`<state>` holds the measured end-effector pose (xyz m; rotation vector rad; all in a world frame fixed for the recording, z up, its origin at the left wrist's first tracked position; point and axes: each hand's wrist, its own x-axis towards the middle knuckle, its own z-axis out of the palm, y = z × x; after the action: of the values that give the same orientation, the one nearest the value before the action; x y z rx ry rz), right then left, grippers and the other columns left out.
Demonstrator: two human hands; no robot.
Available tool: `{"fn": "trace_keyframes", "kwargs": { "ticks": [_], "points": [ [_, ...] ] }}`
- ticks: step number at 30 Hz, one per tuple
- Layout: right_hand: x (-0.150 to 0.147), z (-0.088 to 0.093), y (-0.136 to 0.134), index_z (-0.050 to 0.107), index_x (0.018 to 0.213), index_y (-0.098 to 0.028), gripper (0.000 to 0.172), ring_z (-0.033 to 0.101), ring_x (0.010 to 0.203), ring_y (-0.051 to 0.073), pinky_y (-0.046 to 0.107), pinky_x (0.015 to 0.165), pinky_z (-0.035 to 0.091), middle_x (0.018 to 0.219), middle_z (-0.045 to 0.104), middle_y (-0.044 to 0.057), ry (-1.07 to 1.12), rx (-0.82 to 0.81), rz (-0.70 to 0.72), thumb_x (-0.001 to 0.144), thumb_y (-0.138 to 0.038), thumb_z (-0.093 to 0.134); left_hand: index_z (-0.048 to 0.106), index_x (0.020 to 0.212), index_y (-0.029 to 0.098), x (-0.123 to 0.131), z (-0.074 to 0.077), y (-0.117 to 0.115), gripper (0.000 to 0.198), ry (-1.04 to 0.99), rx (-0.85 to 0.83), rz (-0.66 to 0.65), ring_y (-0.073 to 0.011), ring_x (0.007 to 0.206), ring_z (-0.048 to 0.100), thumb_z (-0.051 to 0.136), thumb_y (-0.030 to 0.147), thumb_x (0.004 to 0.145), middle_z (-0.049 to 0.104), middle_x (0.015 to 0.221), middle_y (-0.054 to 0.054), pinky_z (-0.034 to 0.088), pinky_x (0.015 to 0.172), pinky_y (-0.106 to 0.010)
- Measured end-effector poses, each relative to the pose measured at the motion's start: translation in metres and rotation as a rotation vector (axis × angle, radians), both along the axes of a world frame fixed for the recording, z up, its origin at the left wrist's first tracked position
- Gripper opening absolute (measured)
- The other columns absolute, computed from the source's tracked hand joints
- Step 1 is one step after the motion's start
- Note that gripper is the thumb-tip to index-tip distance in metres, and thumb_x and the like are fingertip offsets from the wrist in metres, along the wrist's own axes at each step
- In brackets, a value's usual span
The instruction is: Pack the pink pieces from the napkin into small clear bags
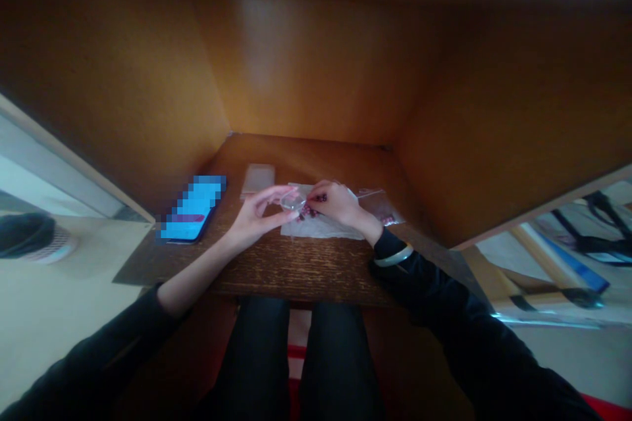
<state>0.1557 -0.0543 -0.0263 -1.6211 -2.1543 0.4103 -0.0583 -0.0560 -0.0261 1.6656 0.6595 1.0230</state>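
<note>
My left hand (264,214) is closed in a pinch, thumb and fingers gripping a small clear plastic bag (293,200) whose rounded mouth stands open. Right beside it, my right hand (336,202) has its fingers bent round some dark red beads (322,198) at the bag's mouth. More beads lie just below the fingertips, over a whitish sheet (326,229) spread on the wooden surface. Whether the beads are strung together is too blurred to tell. To the right of my right hand lies another clear bag (378,204) with a few dark red beads in its lower corner.
A small pale stack of flat packets (259,179) sits behind my left hand. A phone (190,210) with a lit, blurred screen lies at the left. Wooden panels (316,66) close in the back and both sides. A basket (52,243) stands on the floor.
</note>
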Motion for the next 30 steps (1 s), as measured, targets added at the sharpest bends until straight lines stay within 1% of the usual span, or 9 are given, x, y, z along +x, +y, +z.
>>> {"fn": "trace_keyframes", "kwargs": {
  "ticks": [4, 10, 16, 20, 23, 26, 28, 30],
  "points": [
    [-0.002, -0.003, 0.001, 0.076, 0.076, -0.025, 0.014, 0.066, 0.084, 0.019, 0.032, 0.077, 0.047, 0.088, 0.073, 0.003, 0.067, 0.022, -0.006, 0.082, -0.025, 0.063, 0.066, 0.109, 0.02, 0.0, 0.0, 0.0, 0.045, 0.004, 0.004, -0.004, -0.023, 0.11, 0.064, 0.08, 0.033, 0.068, 0.069, 0.118, -0.009, 0.044, 0.103, -0.044],
    [0.0, -0.013, 0.007, 0.075, 0.077, -0.024, 0.012, 0.066, 0.085, 0.018, 0.03, 0.078, 0.048, 0.087, 0.074, 0.002, 0.193, 0.011, 0.024, 0.08, -0.021, 0.064, 0.066, 0.111, 0.02, -0.001, 0.001, -0.001, 0.046, 0.03, 0.032, -0.007, -0.0234, 0.11, 0.064, 0.079, 0.035, 0.07, 0.069, 0.119, -0.01, 0.045, 0.102, -0.045],
    [-0.001, -0.017, 0.008, 0.075, 0.074, -0.022, 0.011, 0.065, 0.08, 0.016, 0.03, 0.077, 0.047, 0.083, 0.073, 0.002, 0.26, 0.015, 0.055, 0.078, -0.018, 0.066, 0.066, 0.109, 0.019, 0.0, 0.004, -0.002, 0.045, 0.022, -0.006, -0.005, -0.0242, 0.109, 0.065, 0.079, 0.036, 0.07, 0.071, 0.115, -0.01, 0.047, 0.099, -0.045],
    [-0.001, -0.019, 0.011, 0.075, 0.076, -0.021, 0.01, 0.065, 0.081, 0.017, 0.031, 0.079, 0.047, 0.084, 0.072, 0.003, 0.303, 0.05, 0.052, 0.078, -0.018, 0.066, 0.066, 0.109, 0.019, -0.001, 0.006, -0.003, 0.043, 0.036, -0.005, 0.016, -0.0248, 0.111, 0.064, 0.077, 0.036, 0.071, 0.07, 0.118, -0.01, 0.047, 0.099, -0.046],
    [0.001, -0.011, 0.012, 0.074, 0.077, -0.02, 0.009, 0.065, 0.083, 0.018, 0.034, 0.081, 0.048, 0.084, 0.072, 0.005, 0.375, 0.116, 0.017, 0.079, -0.017, 0.066, 0.066, 0.109, 0.019, -0.001, 0.006, -0.003, 0.043, 0.038, -0.005, 0.028, -0.0247, 0.11, 0.064, 0.078, 0.036, 0.071, 0.07, 0.118, -0.01, 0.048, 0.099, -0.046],
    [0.001, 0.008, 0.008, 0.073, 0.078, -0.02, 0.007, 0.066, 0.085, 0.019, 0.037, 0.084, 0.049, 0.084, 0.073, 0.004, 0.536, 0.206, -0.001, 0.079, -0.023, 0.068, 0.066, 0.109, 0.018, 0.0, 0.005, -0.002, 0.045, 0.022, -0.006, 0.026, -0.0247, 0.11, 0.065, 0.079, 0.036, 0.07, 0.07, 0.117, -0.011, 0.048, 0.099, -0.046],
    [-0.002, 0.024, 0.0, 0.074, 0.082, -0.021, 0.009, 0.067, 0.086, 0.019, 0.038, 0.084, 0.05, 0.088, 0.073, 0.004, 0.665, 0.24, 0.024, 0.079, -0.029, 0.07, 0.066, 0.108, 0.018, 0.0, 0.005, -0.002, 0.045, 0.012, 0.001, 0.021, -0.0244, 0.109, 0.065, 0.079, 0.035, 0.069, 0.07, 0.117, -0.011, 0.048, 0.099, -0.045],
    [-0.005, 0.038, -0.009, 0.074, 0.083, -0.023, 0.01, 0.067, 0.088, 0.019, 0.038, 0.085, 0.05, 0.09, 0.073, 0.003, 0.728, 0.231, 0.103, 0.078, -0.031, 0.071, 0.066, 0.108, 0.018, 0.0, 0.005, -0.002, 0.044, 0.024, 0.006, 0.024, -0.0237, 0.108, 0.065, 0.079, 0.034, 0.069, 0.07, 0.117, -0.01, 0.048, 0.099, -0.044]
  ]
}}
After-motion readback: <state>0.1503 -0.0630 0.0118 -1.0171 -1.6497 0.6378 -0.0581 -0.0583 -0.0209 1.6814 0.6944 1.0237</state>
